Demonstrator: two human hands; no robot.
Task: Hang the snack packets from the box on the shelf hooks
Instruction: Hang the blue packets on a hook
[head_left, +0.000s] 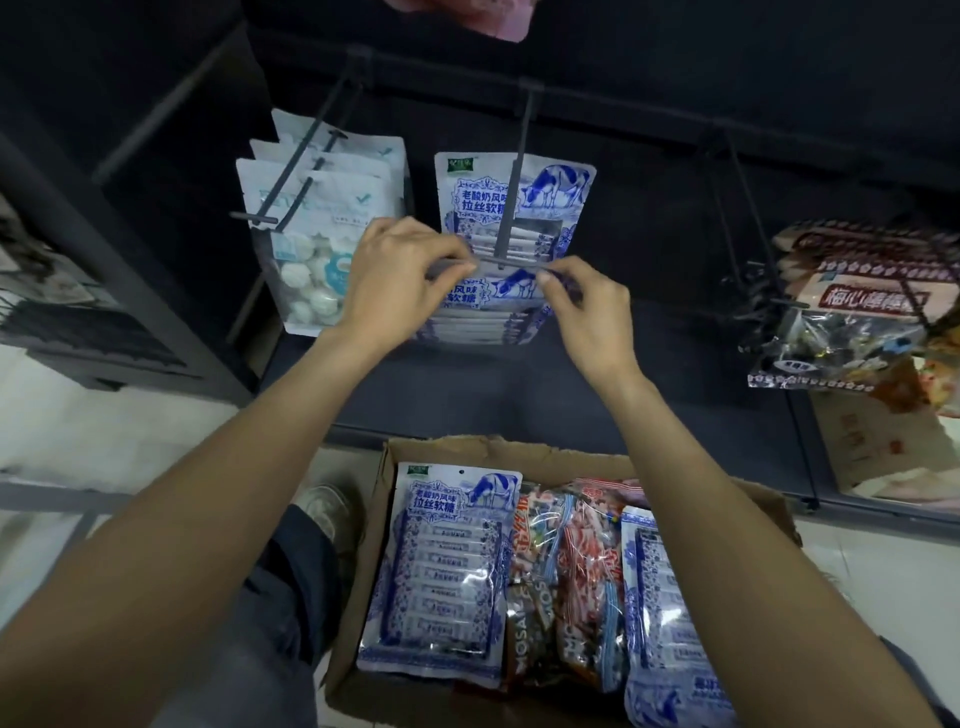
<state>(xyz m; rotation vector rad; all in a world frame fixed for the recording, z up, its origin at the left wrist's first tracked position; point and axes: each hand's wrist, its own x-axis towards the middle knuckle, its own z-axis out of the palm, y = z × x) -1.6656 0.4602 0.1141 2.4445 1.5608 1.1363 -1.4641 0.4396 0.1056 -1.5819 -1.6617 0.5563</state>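
While both hands pinch its top edge, the blue-and-white cow-print snack packet (491, 299) sits at the tip of the dark metal shelf hook (511, 208): left hand (400, 280) and right hand (587, 312) grip opposite corners. Below the hook, the brown cardboard box (519, 457) of packets rests on a pale tiled floor (104, 431).

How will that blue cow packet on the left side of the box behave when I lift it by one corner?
The blue cow packet is a flat, glossy pouch, so it is probably light and a little slippery. Its rows of wrapped sticks may stiffen the middle, but the thin edges will likely flop.
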